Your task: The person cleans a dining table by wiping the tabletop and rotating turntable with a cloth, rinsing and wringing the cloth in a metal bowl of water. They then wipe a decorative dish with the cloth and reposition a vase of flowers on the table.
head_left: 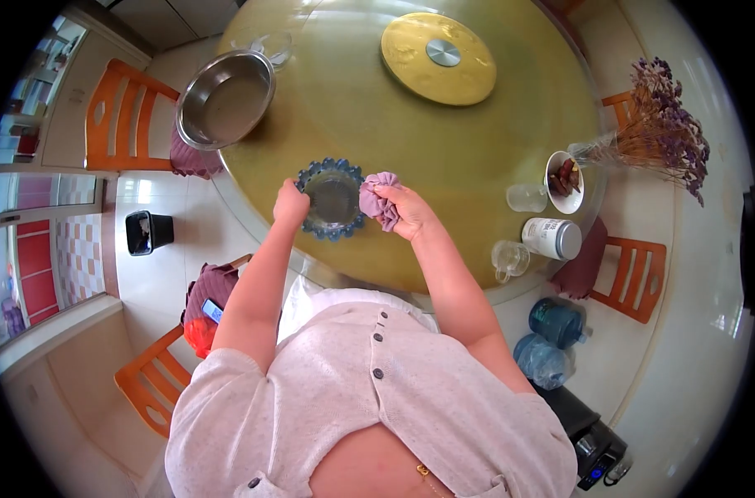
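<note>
A glass bowl with a blue scalloped rim (332,199) is in front of me over the near part of the round table. My left hand (291,203) is closed on the bowl's left edge. Bunched in my right hand (408,212) is a pink cloth (381,199), which is against or very close to the bowl's right rim; I cannot tell if they touch. Fingers of the right hand wrap round the cloth from its right side.
A steel basin (226,100) stands at the table's left edge, beside clear glassware (273,48). A gold turntable disc (439,59) lies farther back. To the right are glass mugs (510,260), a white jar (552,238), a white bowl (565,197) of dark reddish food and dried flowers (668,124).
</note>
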